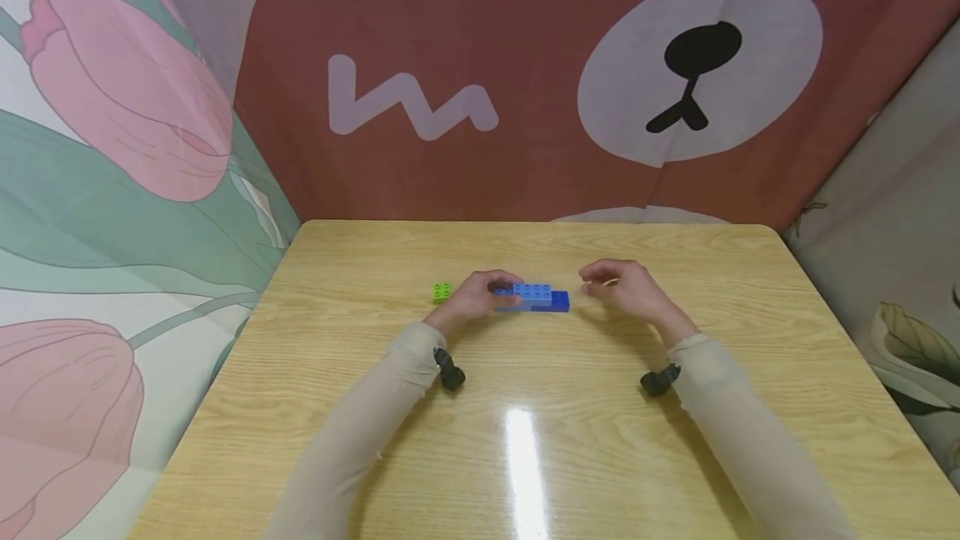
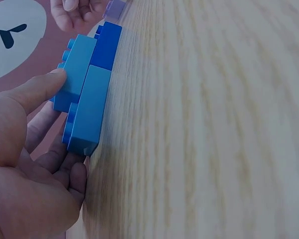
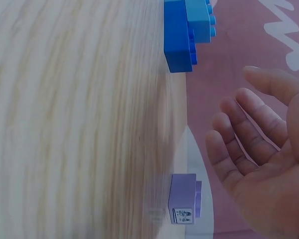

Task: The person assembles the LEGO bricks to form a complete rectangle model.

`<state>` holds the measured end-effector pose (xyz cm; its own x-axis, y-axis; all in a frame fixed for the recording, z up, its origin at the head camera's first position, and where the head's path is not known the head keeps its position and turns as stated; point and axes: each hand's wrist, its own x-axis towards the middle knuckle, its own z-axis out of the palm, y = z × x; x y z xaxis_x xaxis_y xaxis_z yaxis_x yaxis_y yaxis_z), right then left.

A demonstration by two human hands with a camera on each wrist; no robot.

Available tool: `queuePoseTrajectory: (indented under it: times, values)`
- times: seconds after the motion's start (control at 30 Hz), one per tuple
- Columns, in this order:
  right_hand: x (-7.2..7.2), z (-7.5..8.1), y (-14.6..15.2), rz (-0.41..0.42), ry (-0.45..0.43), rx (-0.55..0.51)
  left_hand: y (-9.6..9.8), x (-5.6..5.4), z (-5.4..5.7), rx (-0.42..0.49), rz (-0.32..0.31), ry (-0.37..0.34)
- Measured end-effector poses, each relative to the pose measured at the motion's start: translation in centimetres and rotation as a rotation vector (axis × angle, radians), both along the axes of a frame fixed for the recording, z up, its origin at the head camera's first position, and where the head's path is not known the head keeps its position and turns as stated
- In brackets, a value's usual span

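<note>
Upper light-blue brick (image 1: 532,292) pinched by left hand (image 1: 474,295), thumb pressed to near side. Brick seated across lower light-blue brick (image 2: 91,112) and dark-blue brick (image 1: 561,302), both laid end to end on desk (image 1: 420,457). Right hand (image 1: 633,290) released, fingers loosely bent, held apart from dark-blue brick. Lilac brick (image 3: 183,196) seen near right hand, green brick (image 1: 442,292) near left hand.

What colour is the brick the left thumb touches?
The brick is light blue, clearest in the left wrist view.
</note>
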<state>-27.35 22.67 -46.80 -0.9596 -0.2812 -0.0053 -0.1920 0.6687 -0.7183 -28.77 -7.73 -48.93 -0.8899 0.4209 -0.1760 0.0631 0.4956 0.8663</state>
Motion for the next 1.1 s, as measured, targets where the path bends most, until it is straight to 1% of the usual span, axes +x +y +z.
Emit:
queuePoseTrajectory:
  times: [0.23,0.4,0.7,1.1]
  values:
    - [0.2,0.5,0.5,-0.007,0.019,-0.004,0.0,0.0,0.1,-0.004,0.0,-0.003]
    - [0.1,0.3,1.1,-0.017,0.021,0.002,0.0,0.0,0.0,-0.001,-0.002,-0.008]
    - [0.3,0.6,1.8,-0.028,0.023,0.019,-0.1,-0.1,0.0,0.01,-0.01,-0.009]
    - [0.3,0.5,3.3,-0.057,0.02,0.025,0.0,-0.2,-0.2,0.014,0.002,-0.02]
